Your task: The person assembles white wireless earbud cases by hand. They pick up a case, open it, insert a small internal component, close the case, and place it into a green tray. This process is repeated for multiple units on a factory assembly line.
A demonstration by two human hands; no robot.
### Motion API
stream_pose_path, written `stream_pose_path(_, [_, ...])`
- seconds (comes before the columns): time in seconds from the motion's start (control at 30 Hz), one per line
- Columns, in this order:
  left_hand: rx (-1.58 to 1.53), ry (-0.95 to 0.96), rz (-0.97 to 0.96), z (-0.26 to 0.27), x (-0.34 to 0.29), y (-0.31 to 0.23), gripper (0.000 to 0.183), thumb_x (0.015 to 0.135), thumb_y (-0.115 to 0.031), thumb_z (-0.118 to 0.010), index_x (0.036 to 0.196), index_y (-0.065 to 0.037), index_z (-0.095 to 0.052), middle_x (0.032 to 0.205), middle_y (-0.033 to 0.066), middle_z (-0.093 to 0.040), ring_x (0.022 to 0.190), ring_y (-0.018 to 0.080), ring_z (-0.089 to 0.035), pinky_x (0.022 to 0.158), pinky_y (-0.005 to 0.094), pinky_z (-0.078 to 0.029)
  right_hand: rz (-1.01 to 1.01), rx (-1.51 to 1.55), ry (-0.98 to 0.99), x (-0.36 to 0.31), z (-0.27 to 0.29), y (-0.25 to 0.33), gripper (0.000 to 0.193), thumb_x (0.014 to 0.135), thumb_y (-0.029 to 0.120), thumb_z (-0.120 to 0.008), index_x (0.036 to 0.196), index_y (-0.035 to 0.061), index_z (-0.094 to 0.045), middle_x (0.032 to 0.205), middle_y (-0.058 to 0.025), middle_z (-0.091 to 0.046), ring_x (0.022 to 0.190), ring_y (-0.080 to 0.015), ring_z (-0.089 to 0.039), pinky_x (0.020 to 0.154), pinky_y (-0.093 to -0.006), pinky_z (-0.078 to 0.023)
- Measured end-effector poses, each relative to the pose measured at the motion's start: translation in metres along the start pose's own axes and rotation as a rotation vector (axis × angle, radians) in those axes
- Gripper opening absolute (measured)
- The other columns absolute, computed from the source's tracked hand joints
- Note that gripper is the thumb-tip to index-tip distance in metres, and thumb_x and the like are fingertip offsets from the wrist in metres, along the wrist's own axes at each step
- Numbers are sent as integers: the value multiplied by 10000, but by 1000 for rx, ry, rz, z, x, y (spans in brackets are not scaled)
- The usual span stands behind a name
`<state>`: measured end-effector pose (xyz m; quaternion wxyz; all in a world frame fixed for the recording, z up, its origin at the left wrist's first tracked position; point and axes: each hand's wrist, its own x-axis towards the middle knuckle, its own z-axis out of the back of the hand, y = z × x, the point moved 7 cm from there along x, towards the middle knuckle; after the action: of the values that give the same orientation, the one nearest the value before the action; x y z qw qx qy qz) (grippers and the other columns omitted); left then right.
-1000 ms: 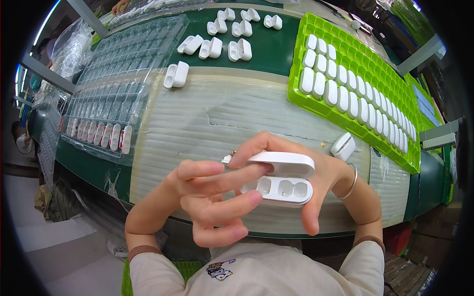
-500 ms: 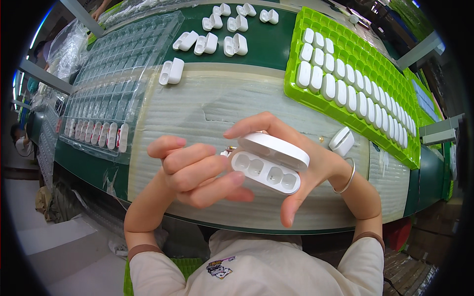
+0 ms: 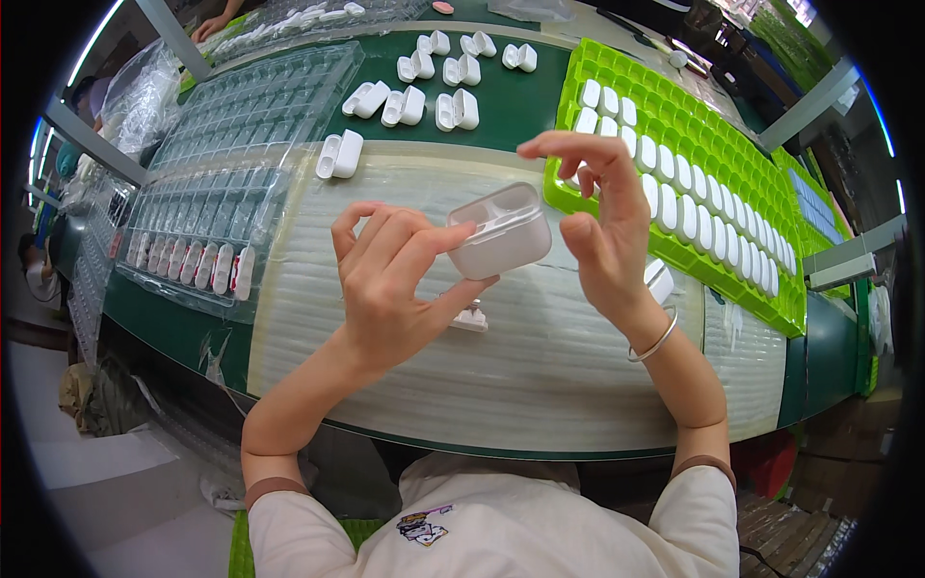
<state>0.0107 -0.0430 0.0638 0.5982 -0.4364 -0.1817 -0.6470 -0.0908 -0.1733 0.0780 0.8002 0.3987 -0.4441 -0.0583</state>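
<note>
A white earbud charging case [image 3: 506, 249] is held up over the mat, tilted, its hollow inside partly showing. My left hand [image 3: 390, 279] pinches it at its left end between thumb and fingers. To the right of the case, my right hand [image 3: 609, 226] is raised and holds nothing, its fingers apart and bent near the green tray's corner. Below the held case, a small white piece [image 3: 470, 318] with a dark part lies on the mat, partly behind my left hand. Another white case [image 3: 658, 280] sits by my right wrist, partly covered.
Several open white cases [image 3: 403, 106] stand on the green table beyond the mat [image 3: 578, 385]. At right, a bright green tray [image 3: 713, 144] holds rows of white cases. A clear plastic tray [image 3: 207, 183] at left holds a row of white-and-red pieces. A person's hand [image 3: 210, 29] shows far left.
The case has passed from my right hand to my left and been turned and lifted away. My right hand has let go and moved up and right.
</note>
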Motion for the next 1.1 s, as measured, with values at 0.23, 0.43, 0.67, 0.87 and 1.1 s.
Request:
stream_pose_path(0.23, [-22, -4, 59, -11, -3, -10, 389, 501, -280, -837, 672, -83, -548, 669, 29, -535, 647, 197, -509, 736, 358, -324, 24, 46, -155, -7, -26, -8, 493, 932, 255, -388, 508, 52, -539, 494, -51, -505, 460, -195, -354, 537, -305, -317])
stream_pose_path(0.43, [102, 143, -23, -18, -3, -6, 376, 552, -329, -785, 569, -97, -491, 496, 10, -466, 434, 182, -425, 502, 312, -290, 138, -72, -48, -4, -41, -3, 505, 930, 279, -365, 499, 55, -503, 512, -58, -506, 463, -206, -354, 508, -314, -314])
stream_pose_path(0.67, [86, 143, -27, -27, -9, -3, 381, 581, -361, -745, 487, -99, -485, 394, 14, -434, 340, 163, -407, 455, 282, -302, 42, 10, -66, -9, -41, -10, 507, 926, 265, -316, 500, 56, -496, 474, -59, -479, 466, -203, -347, 503, -309, -318])
stream_pose_path(0.87, [96, 178, -75, -23, -11, -11, 371, 578, -355, -737, 507, -80, -498, 377, 24, -416, 307, 167, -384, 414, 273, -301, 69, 18, -40, -7, -43, 3, 489, 910, 220, -303, 482, 59, -476, 468, -57, -477, 462, -201, -341, 494, -311, -315])
stream_pose_path(1.1, [87, 136, -3, -29, -20, -16, 337, 590, -324, -719, 515, -89, -490, 380, 13, -408, 317, 168, -387, 389, 278, -303, 0, -5, 82, -12, -51, -8, 466, 893, 177, -291, 477, 70, -472, 470, -42, -479, 452, -193, -368, 502, -311, -312])
